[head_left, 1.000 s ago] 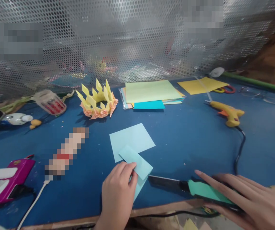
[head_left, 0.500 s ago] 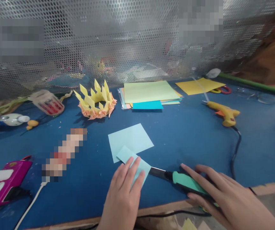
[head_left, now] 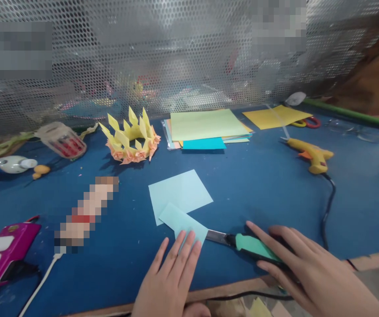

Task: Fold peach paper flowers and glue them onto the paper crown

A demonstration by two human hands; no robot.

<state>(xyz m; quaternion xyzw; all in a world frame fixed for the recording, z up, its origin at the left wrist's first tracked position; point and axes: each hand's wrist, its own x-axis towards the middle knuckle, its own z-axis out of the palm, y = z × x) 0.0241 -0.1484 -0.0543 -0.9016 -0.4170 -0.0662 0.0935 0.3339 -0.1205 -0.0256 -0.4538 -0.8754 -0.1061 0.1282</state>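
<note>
My left hand [head_left: 172,270] lies flat with spread fingers, its fingertips resting on a small folded piece of light blue paper [head_left: 184,218]. A larger light blue sheet [head_left: 181,189] lies flat just behind, partly under that folded piece. From the right, the blade of a utility knife [head_left: 253,245] with a green and black handle reaches to the folded piece, its tip hidden by the paper. My right hand [head_left: 303,264] is around the handle, thumb on the near side and fingers over the far side; the handle's end is hidden beneath the palm.
A yellow and peach paper crown [head_left: 131,138] stands behind the sheets, left of a stack of coloured paper [head_left: 209,125]. At right lie a yellow glue gun [head_left: 311,154] with its cord and a yellow sheet [head_left: 275,116]. A magenta device [head_left: 24,237] sits at left. Perforated metal [head_left: 176,53] rises behind.
My left hand has slid back toward me on the folded paper, uncovering more of it, and its fingers lie flatter. The knife and my right hand have shifted slightly left.
</note>
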